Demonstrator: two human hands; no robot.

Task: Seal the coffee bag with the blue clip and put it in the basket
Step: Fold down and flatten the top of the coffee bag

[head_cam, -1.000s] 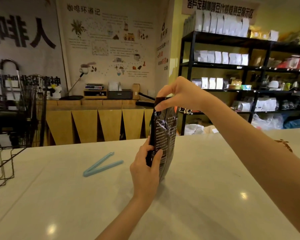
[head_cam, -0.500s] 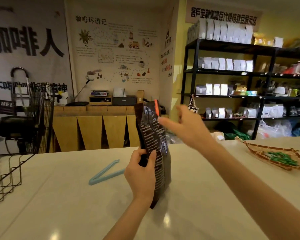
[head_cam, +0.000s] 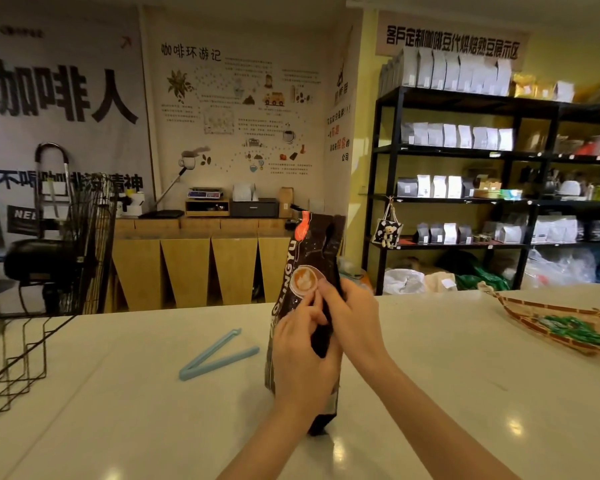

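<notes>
Both hands on the upright bag (head_cam: pixel 309 271), left (head_cam: pixel 302 358) wrapped round its lower front, right (head_cam: pixel 352 317) pinching its right edge, clip (head_cam: pixel 219 358) lying spread open just left of them, basket (head_cam: pixel 14 358) far left.

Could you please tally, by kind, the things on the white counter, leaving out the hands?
Coffee bag: 1
Blue clip: 1
Wire basket: 1
Woven tray with green pieces: 1
Total: 4
</notes>
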